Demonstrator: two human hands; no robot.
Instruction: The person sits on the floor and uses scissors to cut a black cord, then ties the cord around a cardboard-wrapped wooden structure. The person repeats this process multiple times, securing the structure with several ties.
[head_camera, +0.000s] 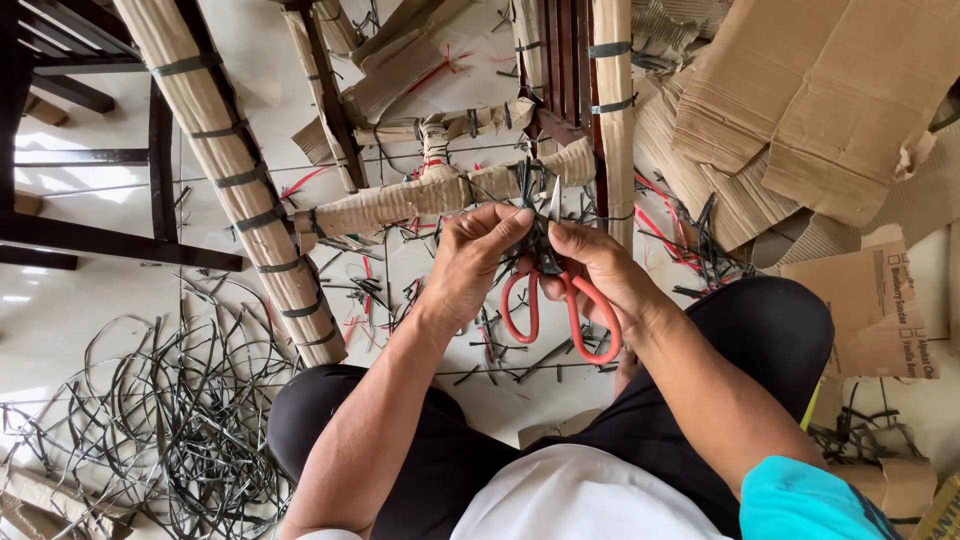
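1. The black plastic strap (527, 185) sits where the cardboard-wrapped rail (440, 193) of a dark wooden furniture frame meets an upright, just above both hands. Its loose ends bunch against the scissor tips, so the blades could, in my judgement, bite into the cardboard wrap or the wood beneath instead of the strap alone.

2. The red-handled scissors (560, 300) are held in the right hand (600, 275), fingers wrapped round the pivot and upper handles, tips pointing up at the strap. The grip is high, away from the finger loops, so the blades may twist or slip when pressed.

3. The left hand (470, 262) is closed in a narrow pinch on the strap ends, fingertips touching the blades. That closeness is the main risk: a slip could nick a finger.

4. A tight strap could spring back toward the hands or face when cut.

5. Cut straps (170, 410), black and a few red, lie tangled over the pale floor (80, 300) to the left and under the rail; they could catch a foot or knee.

6. Torn cardboard sheets (800, 110) are piled to the right, near the person's knee (770, 330), and could slide if leaned on.
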